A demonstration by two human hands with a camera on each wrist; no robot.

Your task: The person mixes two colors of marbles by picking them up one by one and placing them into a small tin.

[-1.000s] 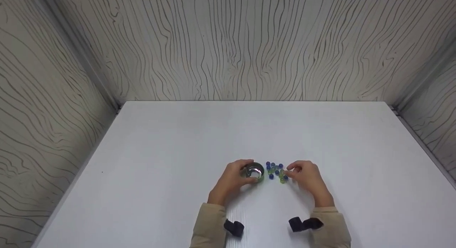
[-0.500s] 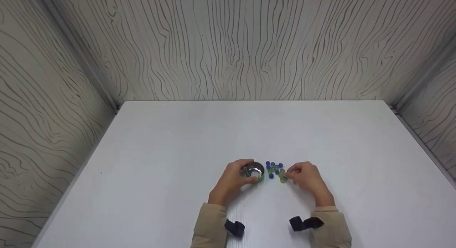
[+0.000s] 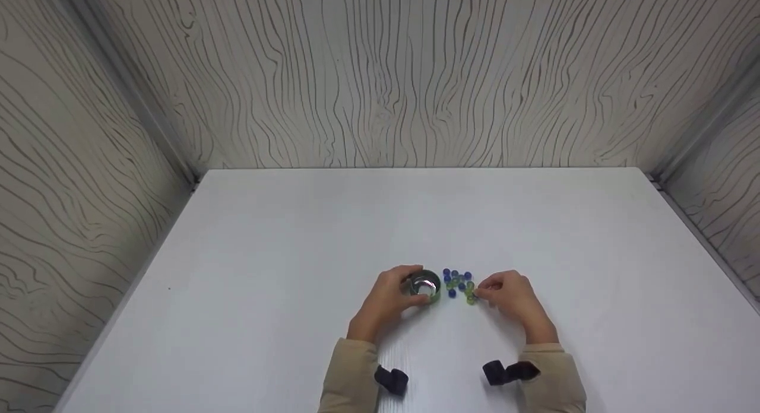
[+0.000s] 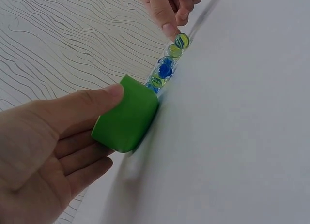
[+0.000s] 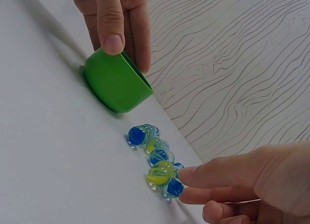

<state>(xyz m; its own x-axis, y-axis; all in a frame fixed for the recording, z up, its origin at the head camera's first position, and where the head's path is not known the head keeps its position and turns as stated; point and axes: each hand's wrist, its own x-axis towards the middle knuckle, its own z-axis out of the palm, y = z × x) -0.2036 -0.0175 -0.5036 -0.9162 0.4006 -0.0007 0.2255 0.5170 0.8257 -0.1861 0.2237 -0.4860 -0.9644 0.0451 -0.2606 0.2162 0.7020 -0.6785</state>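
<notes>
My left hand (image 3: 387, 293) holds a small green cup (image 4: 127, 118) upright on the white table, thumb on one side and fingers on the other. In the head view the cup's inside looks shiny and silvery. A cluster of clear glass marbles with blue and yellow-green swirls (image 5: 161, 173) lies just right of the cup. At the cluster's right end, my right hand (image 3: 512, 294) pinches a blue-swirled marble (image 5: 174, 187) between thumb and index finger. That marble is mostly hidden by the fingers in the head view. The other right fingers are curled under.
The white tabletop (image 3: 285, 241) stretches far to the left, right and back. Panels with a wood-grain pattern (image 3: 380, 80) stand behind it and on both sides. Black wrist mounts (image 3: 392, 380) sit on both beige sleeves.
My right thumb and index finger have come together over a blue marble at the cluster's right end. My left hand and the cup stay in place.
</notes>
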